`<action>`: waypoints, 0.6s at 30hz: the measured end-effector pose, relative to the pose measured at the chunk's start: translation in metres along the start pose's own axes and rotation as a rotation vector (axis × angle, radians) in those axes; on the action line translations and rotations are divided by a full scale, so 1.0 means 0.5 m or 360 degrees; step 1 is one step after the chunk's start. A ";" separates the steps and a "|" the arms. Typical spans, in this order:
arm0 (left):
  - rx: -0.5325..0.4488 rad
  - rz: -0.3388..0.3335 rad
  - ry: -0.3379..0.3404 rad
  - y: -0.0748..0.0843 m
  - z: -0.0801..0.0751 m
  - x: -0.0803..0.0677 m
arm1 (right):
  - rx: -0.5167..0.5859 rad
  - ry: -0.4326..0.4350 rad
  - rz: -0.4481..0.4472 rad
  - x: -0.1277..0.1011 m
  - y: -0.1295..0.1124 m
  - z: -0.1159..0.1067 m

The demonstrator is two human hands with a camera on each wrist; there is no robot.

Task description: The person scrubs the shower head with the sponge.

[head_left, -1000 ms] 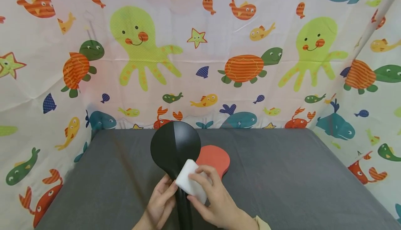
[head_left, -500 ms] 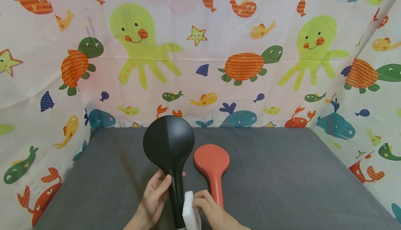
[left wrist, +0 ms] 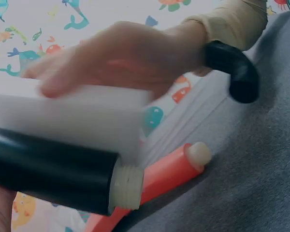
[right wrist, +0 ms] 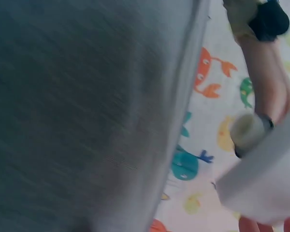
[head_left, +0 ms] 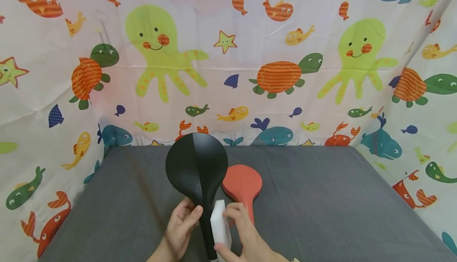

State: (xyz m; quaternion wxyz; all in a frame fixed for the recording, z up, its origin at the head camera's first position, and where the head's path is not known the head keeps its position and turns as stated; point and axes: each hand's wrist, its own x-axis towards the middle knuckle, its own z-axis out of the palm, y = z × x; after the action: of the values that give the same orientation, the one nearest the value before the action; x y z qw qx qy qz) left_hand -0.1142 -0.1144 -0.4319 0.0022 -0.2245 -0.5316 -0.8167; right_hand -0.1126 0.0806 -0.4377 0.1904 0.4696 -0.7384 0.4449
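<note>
My left hand (head_left: 180,224) grips a black handheld shower head (head_left: 196,163) near its neck, tilted up above the grey cloth, its back or face turned toward me. At the handle's lower end shows a whitish threaded connector (left wrist: 128,187). Between the fingers and thumb of my right hand (head_left: 246,232) is a white sponge block (head_left: 220,224). Its long side lies along the right side of the black handle (left wrist: 48,166). The right wrist view shows the sponge close up, with fingertips (right wrist: 266,226) below it.
Behind the right hand, a red handheld shower head (head_left: 242,180) lies on the grey cloth (head_left: 314,202), its handle partly covered by that hand. A white curtain (head_left: 221,12) printed with sea animals closes off the back and both sides.
The sponge went from the neck down to the handle's lower end, then partway back up, with the right hand. The black shower head shifted left, then slightly right, staying in the left hand.
</note>
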 end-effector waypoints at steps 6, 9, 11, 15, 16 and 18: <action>0.0005 0.0076 -0.0015 0.002 -0.002 0.005 | 0.0298 -0.0213 0.0265 -0.029 0.002 -0.002; 0.0012 0.0105 -0.0101 -0.004 0.003 0.005 | 0.0328 -0.0069 0.0233 -0.016 0.003 -0.005; 0.0011 0.0118 -0.0178 -0.010 0.007 0.005 | 0.0346 0.0088 0.0156 0.000 0.004 -0.008; -0.0014 0.0135 -0.0302 -0.017 0.010 0.002 | 0.0468 0.0370 0.0135 0.033 0.000 -0.020; -0.0031 0.0135 -0.0322 -0.018 0.010 0.002 | 0.0496 0.0423 0.0170 0.039 -0.001 -0.023; -0.0060 0.0138 -0.0349 -0.019 0.010 0.003 | 0.0543 0.0500 0.0235 0.049 -0.005 -0.028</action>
State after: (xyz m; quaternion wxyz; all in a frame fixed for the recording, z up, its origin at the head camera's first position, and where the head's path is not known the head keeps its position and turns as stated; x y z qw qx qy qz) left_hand -0.1159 -0.1056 -0.4381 -0.0250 -0.3353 -0.5030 -0.7962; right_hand -0.1244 0.0793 -0.4120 0.1879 0.3649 -0.6461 0.6435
